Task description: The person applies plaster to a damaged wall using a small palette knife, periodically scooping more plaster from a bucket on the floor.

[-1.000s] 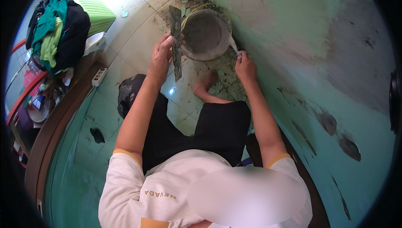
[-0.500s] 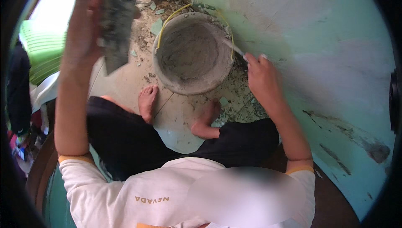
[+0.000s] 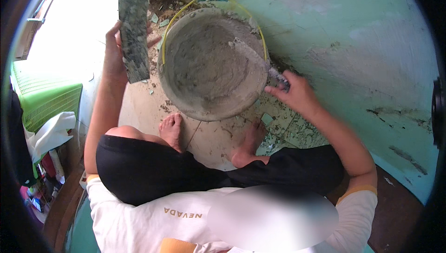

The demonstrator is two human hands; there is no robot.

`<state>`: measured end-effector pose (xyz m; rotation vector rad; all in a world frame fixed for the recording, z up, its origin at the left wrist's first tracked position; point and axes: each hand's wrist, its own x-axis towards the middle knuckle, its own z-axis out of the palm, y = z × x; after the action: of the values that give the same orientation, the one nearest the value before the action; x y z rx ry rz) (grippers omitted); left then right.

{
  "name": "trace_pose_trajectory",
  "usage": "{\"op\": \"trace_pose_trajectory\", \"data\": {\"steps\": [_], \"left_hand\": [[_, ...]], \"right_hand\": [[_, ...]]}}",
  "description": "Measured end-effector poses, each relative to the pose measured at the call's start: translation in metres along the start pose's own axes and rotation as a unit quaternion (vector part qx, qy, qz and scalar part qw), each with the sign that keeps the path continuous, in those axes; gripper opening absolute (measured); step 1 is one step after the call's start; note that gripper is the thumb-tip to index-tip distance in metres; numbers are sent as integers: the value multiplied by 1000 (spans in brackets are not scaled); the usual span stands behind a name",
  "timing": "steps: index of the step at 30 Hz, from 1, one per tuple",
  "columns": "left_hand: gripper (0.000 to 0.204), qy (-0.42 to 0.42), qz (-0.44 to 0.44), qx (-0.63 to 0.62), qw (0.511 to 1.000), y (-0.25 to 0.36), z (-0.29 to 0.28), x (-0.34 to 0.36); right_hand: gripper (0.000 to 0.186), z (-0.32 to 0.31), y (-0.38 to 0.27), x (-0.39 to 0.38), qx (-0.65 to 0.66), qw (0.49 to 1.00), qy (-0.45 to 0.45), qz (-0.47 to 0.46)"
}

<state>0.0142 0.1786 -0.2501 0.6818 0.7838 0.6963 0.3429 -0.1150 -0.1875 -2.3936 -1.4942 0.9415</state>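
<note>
Between my knees and the wall stands a round grey bucket, its inside coated with wet mortar. My right hand is closed round the handle of a mortar-caked trowel, whose blade reaches over the bucket's right rim into it. Left of the bucket, my left hand grips a flat rectangular board smeared with grey mortar, held upright. The fingers behind the board are partly hidden, and I cannot make out a handle on it.
The bucket's yellow wire handle arches over its far side. Broken green chips and crumbs litter the tiled floor. A patched green wall runs along the right. At left lie a green plastic basket and white cloth.
My left hand and the board have come down nearer to me. The trowel blade shows more clearly inside the bucket as my right hand tilts. My view has shifted a little.
</note>
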Motion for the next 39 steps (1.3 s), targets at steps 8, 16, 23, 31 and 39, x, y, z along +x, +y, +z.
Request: {"op": "trace_pose_trajectory", "data": {"steps": [8, 16, 23, 31, 39], "left_hand": [[63, 28, -32, -40, 998, -26, -12, -8], [64, -38, -31, -144, 988, -36, -24, -26], [64, -49, -24, -183, 982, -44, -29, -28], [64, -19, -21, -167, 986, -49, -32, -26], [64, -20, 2, -164, 986, -47, -28, -32]], "right_hand": [[31, 76, 14, 0, 184, 979, 75, 35], [26, 49, 20, 52, 46, 983, 180, -18], [34, 11, -8, 27, -46, 987, 155, 7], [32, -13, -26, -12, -66, 997, -48, -7], [26, -46, -70, 15, -175, 968, 142, -106]]}}
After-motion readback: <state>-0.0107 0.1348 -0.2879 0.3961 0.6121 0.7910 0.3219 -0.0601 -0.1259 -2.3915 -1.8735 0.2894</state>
